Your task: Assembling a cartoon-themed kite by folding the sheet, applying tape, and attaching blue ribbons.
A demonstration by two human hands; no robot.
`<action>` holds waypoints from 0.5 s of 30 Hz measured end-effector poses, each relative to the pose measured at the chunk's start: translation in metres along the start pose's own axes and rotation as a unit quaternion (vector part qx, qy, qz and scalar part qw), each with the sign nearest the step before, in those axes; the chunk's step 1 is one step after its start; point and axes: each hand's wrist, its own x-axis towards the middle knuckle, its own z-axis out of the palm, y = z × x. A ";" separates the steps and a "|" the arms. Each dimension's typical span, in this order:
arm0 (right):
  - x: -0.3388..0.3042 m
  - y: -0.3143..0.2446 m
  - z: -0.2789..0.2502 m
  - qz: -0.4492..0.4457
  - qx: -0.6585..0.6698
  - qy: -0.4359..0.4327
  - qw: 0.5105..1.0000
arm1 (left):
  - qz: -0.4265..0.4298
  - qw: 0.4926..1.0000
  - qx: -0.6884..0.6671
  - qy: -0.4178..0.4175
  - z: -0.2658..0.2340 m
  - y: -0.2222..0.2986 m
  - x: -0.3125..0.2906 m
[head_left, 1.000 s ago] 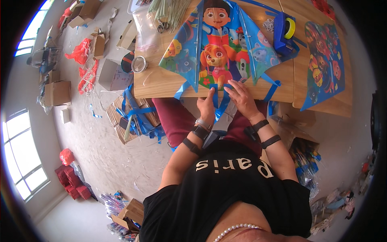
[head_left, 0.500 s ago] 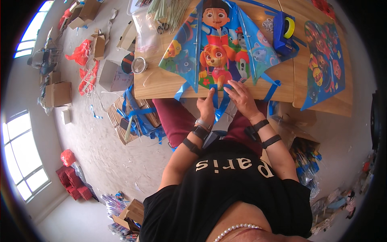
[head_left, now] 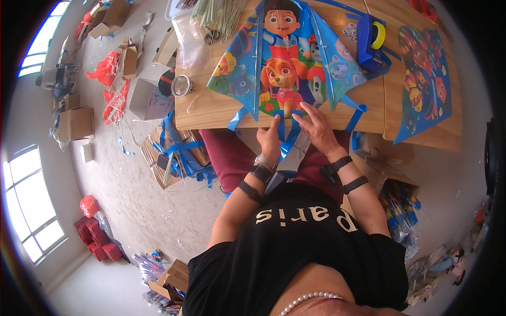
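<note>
A blue kite [head_left: 284, 58] with cartoon figures lies on the wooden table, its lower edge toward me. Thin rods run along its two folded seams. At its bottom middle a blue ribbon [head_left: 290, 141] hangs in a loop over the table's front edge. My left hand [head_left: 269, 141] is closed with the thumb on top, pinching the ribbon's left side by the kite's edge; its other fingers are partly hidden. Opposite it, my right hand [head_left: 319, 131] has its fingers apart, their tips touching the ribbon's right side and the kite's bottom edge.
A blue tape dispenser [head_left: 371, 50] with a yellow roll stands right of the kite. Another printed kite sheet [head_left: 424, 84] lies farther right. A clear tape roll [head_left: 182, 85], scissors [head_left: 212, 37] and a bundle of pale rods [head_left: 224, 18] are at left. Cardboard bundles [head_left: 158, 158] sit on the floor.
My right hand's fingers have lifted and spread slightly at the kite's bottom edge. My left hand stays in nearly the same place, and the kite has barely shifted.
</note>
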 end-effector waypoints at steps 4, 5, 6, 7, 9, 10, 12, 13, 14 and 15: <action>-0.001 0.001 0.000 0.000 -0.004 -0.002 1.000 | -0.001 1.000 0.004 0.001 0.000 0.001 0.000; 0.000 0.001 0.000 -0.001 -0.004 -0.002 1.000 | -0.001 1.000 0.003 -0.001 0.000 0.000 0.000; 0.000 0.001 0.001 -0.001 -0.005 -0.002 1.000 | -0.001 1.000 0.001 -0.002 -0.001 0.000 0.000; 0.000 0.001 0.001 -0.002 -0.005 -0.002 1.000 | -0.001 1.000 0.001 -0.002 -0.001 -0.001 0.001; -0.001 0.001 0.001 -0.002 -0.005 -0.003 1.000 | -0.006 1.000 0.002 0.001 -0.001 -0.001 0.002; -0.001 0.002 0.001 -0.002 -0.005 -0.003 1.000 | -0.006 1.000 0.002 0.001 -0.001 -0.002 0.002; 0.000 0.001 0.001 -0.002 -0.004 -0.003 1.000 | -0.001 1.000 -0.010 -0.002 -0.001 -0.003 0.002; 0.000 0.001 0.001 -0.003 -0.003 -0.003 1.000 | -0.001 1.000 -0.010 -0.002 -0.001 -0.003 0.003; 0.000 0.001 0.001 -0.002 -0.003 -0.003 1.000 | 0.000 1.000 -0.020 -0.006 -0.001 -0.003 0.002; 0.000 0.001 0.001 -0.002 -0.002 -0.002 1.000 | 0.000 1.000 -0.030 -0.009 -0.001 -0.003 0.002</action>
